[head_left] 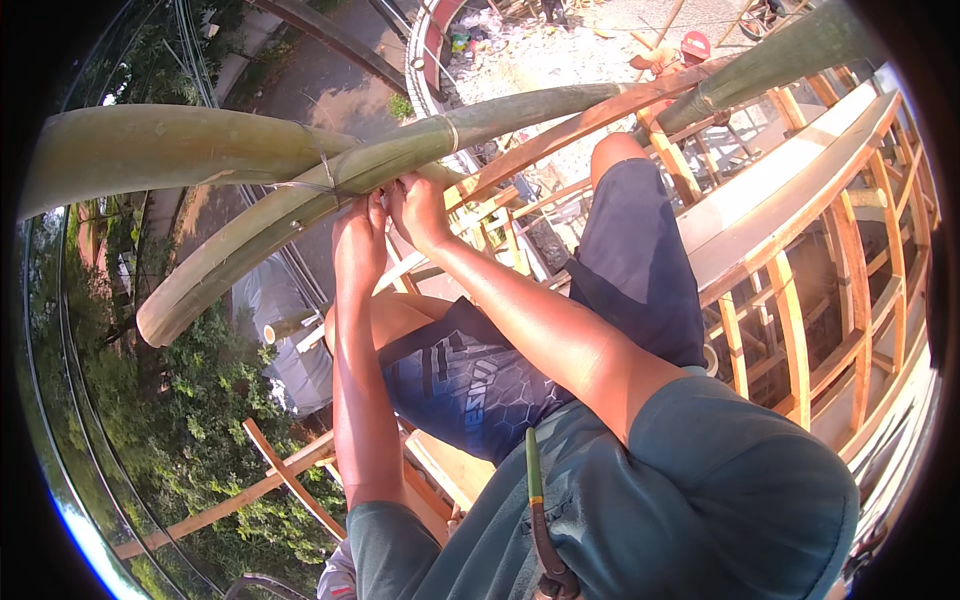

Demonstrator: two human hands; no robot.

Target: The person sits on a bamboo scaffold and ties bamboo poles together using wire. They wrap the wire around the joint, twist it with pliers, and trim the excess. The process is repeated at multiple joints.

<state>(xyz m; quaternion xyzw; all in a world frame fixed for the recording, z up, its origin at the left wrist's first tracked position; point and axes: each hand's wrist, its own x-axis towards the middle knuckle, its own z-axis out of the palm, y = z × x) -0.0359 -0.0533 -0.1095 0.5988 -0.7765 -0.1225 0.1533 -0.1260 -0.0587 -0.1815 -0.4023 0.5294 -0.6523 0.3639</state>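
Your left grip (pixel 358 240) and right grip (pixel 418 212) curl in at the lower edge of the bamboo pole (pixel 400 155), near the wire tie (pixel 329 175); how closed, on what, can't tell! Stiff, slick, likely heavy: cup it underneath

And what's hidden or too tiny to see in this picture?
Head view: some fingertips of the left hand and right hand, tucked behind the long, curved green bamboo pole; anything pinched there is hidden too.
Head view: the left end of the thick green bamboo pole, cut off by the fisheye rim.
Head view: the lower body of a distant person, behind the brown wooden beam.
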